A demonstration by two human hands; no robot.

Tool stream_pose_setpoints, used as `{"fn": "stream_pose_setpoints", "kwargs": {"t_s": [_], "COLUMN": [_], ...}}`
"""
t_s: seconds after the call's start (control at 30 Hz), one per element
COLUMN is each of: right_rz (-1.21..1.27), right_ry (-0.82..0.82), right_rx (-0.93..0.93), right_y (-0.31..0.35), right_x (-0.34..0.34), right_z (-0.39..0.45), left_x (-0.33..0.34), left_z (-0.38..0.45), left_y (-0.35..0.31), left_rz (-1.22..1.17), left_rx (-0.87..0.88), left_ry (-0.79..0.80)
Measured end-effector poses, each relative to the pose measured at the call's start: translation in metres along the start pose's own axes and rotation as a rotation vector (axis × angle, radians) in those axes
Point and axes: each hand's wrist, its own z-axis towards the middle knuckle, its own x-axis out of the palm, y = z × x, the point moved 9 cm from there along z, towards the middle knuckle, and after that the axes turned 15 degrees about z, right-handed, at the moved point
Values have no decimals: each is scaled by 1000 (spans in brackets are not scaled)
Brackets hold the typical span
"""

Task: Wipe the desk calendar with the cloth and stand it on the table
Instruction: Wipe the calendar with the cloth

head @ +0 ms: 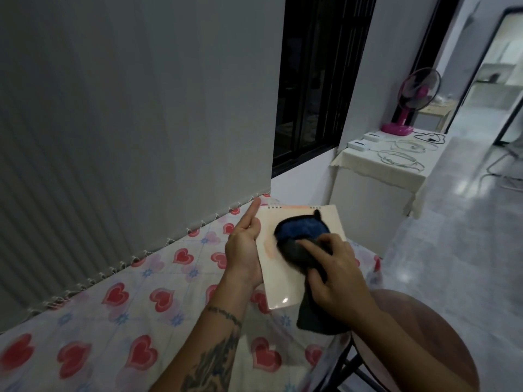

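Observation:
A cream desk calendar (278,278) with spiral rings along its far edge is held flat above the table with the heart-print cloth (135,301). My left hand (244,250) grips its left edge, index finger stretched out along the side. My right hand (334,273) presses a dark blue and black cloth (300,236) onto the calendar's face; the cloth's tail hangs down off the near right corner. The cloth and my right hand hide much of the page.
A grey pleated curtain (127,123) hangs along the table's far side. A dark window (319,80) lies beyond. To the right stands a white cabinet (373,193) with cables and a pink fan (407,103). A round brown stool (424,335) sits below my right arm.

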Motion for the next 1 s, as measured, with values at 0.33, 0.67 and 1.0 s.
{"fn": "stream_pose_setpoints", "kwargs": {"t_s": [0.33,0.67,1.0], "right_rz": [-54,-197,-97], "right_ry": [127,-99,237], "right_rx": [-48,73,-190], "right_y": [23,13,25], "right_x": [19,-4,26], "right_z": [3,35,-8], "left_x": [7,14,-8], "left_z": [-3,-9,3], "left_y": [17,15,11], "left_rz": [-76,-109,-101], "left_rx": [-26,-57,-93], "left_ry": [-3,40,18]}}
